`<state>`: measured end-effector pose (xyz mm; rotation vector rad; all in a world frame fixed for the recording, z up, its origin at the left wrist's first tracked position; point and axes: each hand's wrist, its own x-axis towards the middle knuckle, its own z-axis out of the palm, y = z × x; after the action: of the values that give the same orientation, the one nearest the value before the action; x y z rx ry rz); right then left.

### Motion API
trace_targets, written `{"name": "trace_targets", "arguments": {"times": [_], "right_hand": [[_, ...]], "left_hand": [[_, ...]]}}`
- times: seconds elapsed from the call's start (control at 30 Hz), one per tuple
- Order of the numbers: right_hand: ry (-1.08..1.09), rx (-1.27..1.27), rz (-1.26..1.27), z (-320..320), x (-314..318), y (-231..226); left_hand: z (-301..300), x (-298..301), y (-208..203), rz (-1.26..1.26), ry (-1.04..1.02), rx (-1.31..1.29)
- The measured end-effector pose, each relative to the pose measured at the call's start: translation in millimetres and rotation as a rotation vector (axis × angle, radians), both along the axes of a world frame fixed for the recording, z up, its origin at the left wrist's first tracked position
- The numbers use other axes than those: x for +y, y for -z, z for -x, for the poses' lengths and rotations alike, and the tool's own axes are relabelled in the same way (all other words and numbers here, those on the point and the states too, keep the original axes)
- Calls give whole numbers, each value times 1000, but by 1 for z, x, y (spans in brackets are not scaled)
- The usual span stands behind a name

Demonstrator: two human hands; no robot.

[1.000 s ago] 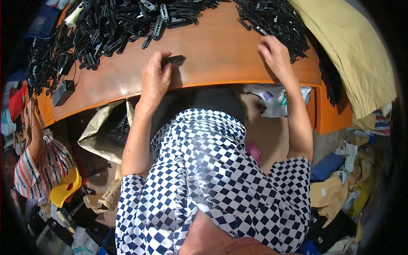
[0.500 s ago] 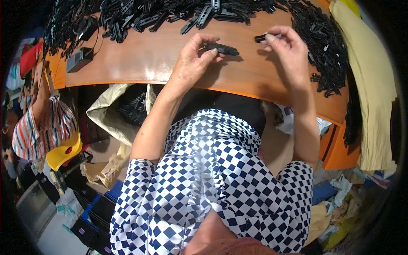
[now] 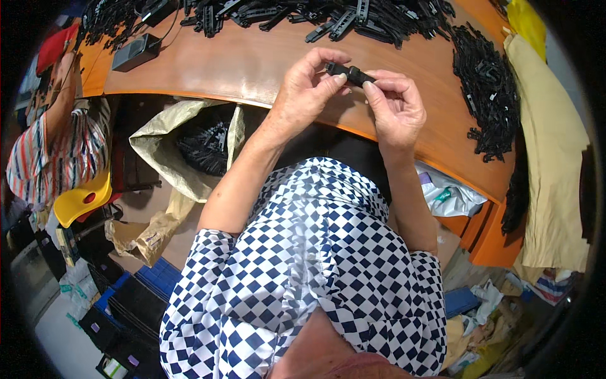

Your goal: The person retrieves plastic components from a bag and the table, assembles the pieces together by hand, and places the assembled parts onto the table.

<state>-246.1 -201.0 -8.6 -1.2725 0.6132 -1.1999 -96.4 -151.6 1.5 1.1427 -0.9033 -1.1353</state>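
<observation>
Head view: the left hand [image 3: 307, 88] and the right hand [image 3: 394, 107] pinch the two ends of a small black plastic clip [image 3: 349, 73] between fingertips, above the wooden table [image 3: 240, 63]. Beyond them lies a heap of black clips [image 3: 353, 16]; below the left forearm, an open sack [image 3: 189, 148].

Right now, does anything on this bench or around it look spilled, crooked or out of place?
Nothing stands out. Both hands, left hand and right hand, hold one small black plastic part above the wooden table. Loose black parts lie heaped along its far and right edges; more fill an open sack beneath.
</observation>
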Motion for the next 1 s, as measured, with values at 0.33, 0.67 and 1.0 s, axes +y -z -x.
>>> {"name": "trace_targets", "arguments": {"times": [0.33,0.67,1.0], "right_hand": [[114,463,383,-6,12,-12],[237,481,687,-11,5,4],[269,533,657,-9,12,6]], "left_hand": [[1,13,8,-93,16,422],[20,15,7,-62,-55,648],[21,13,19,-60,-122,503]]}}
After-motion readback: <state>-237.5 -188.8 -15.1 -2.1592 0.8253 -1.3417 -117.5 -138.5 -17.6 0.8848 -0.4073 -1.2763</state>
